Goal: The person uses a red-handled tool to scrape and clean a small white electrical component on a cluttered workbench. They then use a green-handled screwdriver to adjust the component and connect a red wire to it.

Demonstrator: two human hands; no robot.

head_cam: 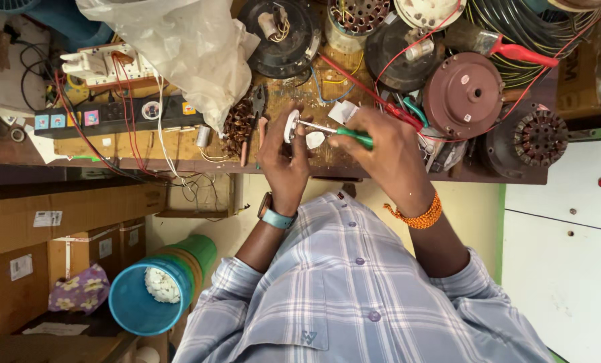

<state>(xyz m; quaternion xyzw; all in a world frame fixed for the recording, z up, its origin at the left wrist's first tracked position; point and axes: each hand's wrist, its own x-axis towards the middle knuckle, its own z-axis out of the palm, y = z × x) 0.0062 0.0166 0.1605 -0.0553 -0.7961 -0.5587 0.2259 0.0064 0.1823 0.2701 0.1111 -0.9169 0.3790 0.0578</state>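
Note:
My left hand (283, 158), with a blue-strapped watch on its wrist, holds a small white round part (291, 125) above the front of the wooden workbench (179, 144). My right hand (388, 151), wearing an orange bead bracelet, grips a green-handled screwdriver (354, 138). The screwdriver's metal shaft points left, with its tip against the white part. A small white piece (314, 139) lies on the bench just under the shaft.
Fan motor parts crowd the bench: a brown motor cover (463, 94), a wound stator (539, 138), a black housing (280, 33). Pliers (254, 121), a black power strip (112, 114) and a plastic bag (179, 40) sit left. A teal bucket (142, 302) and cardboard boxes (58, 222) stand below.

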